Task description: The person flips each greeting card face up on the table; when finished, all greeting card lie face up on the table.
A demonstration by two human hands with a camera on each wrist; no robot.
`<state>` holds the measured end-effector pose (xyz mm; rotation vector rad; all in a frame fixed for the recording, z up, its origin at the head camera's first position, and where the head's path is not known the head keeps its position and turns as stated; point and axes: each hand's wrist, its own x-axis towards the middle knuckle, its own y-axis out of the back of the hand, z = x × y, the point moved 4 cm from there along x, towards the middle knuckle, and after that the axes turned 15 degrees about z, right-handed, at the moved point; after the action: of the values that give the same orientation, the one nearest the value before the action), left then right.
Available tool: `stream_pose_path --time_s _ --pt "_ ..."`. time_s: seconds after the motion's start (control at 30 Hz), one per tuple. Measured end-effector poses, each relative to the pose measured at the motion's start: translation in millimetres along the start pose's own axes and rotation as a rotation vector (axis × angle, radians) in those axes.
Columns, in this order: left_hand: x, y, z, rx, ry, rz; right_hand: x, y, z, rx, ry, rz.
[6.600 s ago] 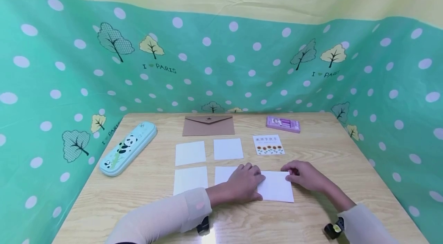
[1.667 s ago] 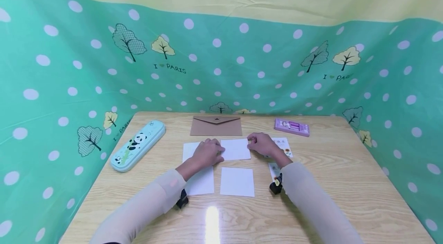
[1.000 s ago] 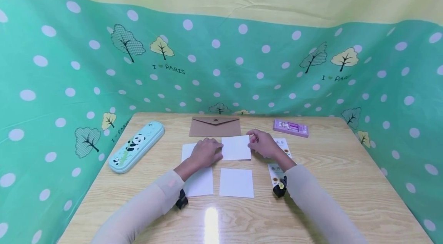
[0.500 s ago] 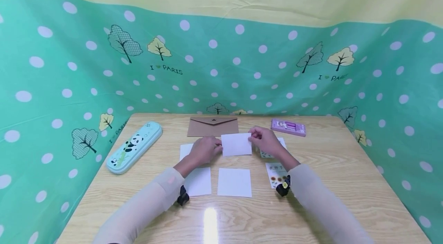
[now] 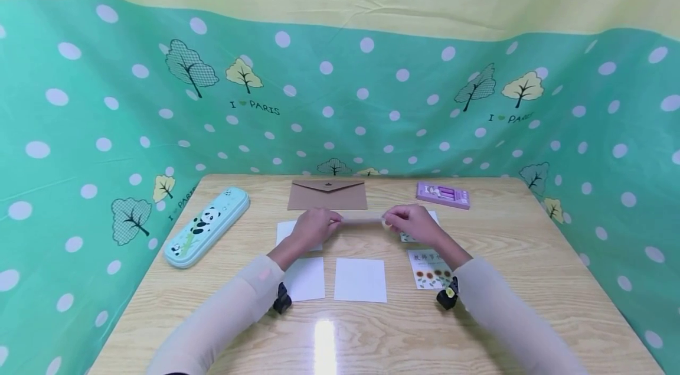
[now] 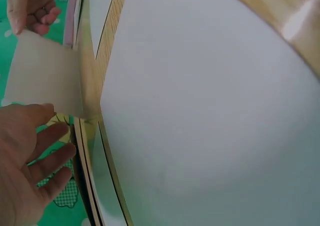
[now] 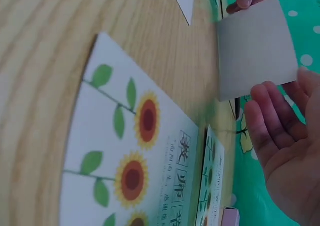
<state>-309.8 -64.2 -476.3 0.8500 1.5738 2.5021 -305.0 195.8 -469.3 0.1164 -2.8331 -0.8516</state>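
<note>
A white card (image 5: 362, 219) is held up between both hands, turned nearly edge-on in the head view. My left hand (image 5: 313, 227) pinches its left edge and my right hand (image 5: 411, 224) pinches the right edge. Both wrist views show the broad blank side of this card (image 6: 45, 76), raised over the table. Below it on the table lies a blank card (image 5: 360, 280). Another blank card (image 5: 306, 280) sits lower left, and a third (image 5: 285, 233) is partly behind my left hand. To the right are a sunflower card (image 5: 427, 271) and a second sunflower card (image 5: 408, 238), partly covered by my right hand.
Behind the hands lies a brown envelope (image 5: 326, 198). A light-blue panda pencil case (image 5: 206, 227) is on the left, and a purple box (image 5: 443, 195) at the back right. A green dotted cloth (image 5: 361, 115) hangs around the wooden table (image 5: 510, 233).
Earlier, the lower right card was blank side up; now its sunflowers show. The upper middle card has been lifted off the table and tilted until nearly edge-on.
</note>
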Motion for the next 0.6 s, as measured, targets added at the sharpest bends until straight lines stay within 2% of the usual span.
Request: stream_pose_path --time_s 0.27,0.5,0.6 --pt "-1.2 -9.9 2.0 0.019 -0.003 -0.105 -9.4 -11 8 -0.212 0.060 -0.077" --pt "-0.3 -16.5 10.6 0.118 -0.089 -0.162 -11.3 -19 13 -0.264 0.071 -0.135" --pt "-0.3 -17.4 14.0 0.151 -0.089 -0.182 -10.5 -21 12 -0.272 0.089 -0.149"
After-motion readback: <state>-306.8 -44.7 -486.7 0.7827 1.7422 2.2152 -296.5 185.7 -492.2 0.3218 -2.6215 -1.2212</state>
